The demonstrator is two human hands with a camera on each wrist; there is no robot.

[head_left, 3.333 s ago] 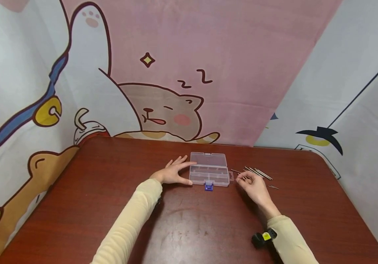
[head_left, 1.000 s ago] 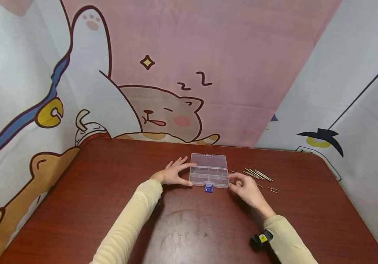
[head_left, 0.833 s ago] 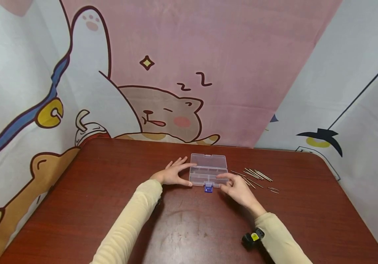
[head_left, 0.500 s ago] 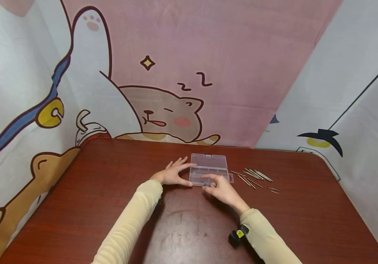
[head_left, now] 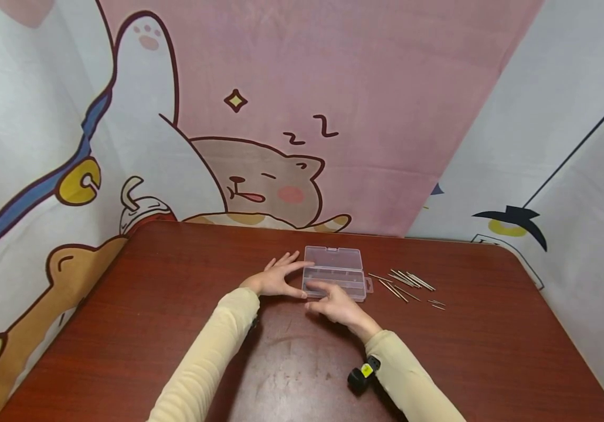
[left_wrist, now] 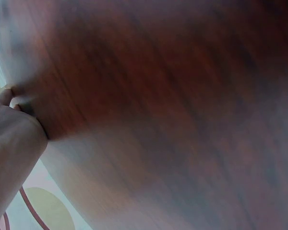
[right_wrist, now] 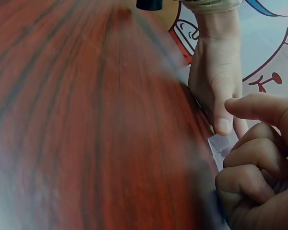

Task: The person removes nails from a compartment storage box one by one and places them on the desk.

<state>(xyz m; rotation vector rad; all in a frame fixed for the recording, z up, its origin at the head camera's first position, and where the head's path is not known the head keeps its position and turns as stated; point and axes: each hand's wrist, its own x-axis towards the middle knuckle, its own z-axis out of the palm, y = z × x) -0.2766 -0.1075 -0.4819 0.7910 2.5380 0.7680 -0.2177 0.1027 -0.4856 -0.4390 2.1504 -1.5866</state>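
While left hand (head_left: 275, 280) braces box's left end, fingers flat and spread, right hand (head_left: 333, 302) curls at near edge of clear box (head_left: 333, 272), mid-table; cannot tell if pinching anything. Keep box pinned, work slowly. Pins (head_left: 404, 281) lie right.

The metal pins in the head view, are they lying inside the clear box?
No, the metal pins lie loose on the table, to the right of the clear box.

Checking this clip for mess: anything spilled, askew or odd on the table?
Thin metal pins lie loose and crisscrossed on the table right of the clear organizer box, a few strays apart. Nothing looks damaged.
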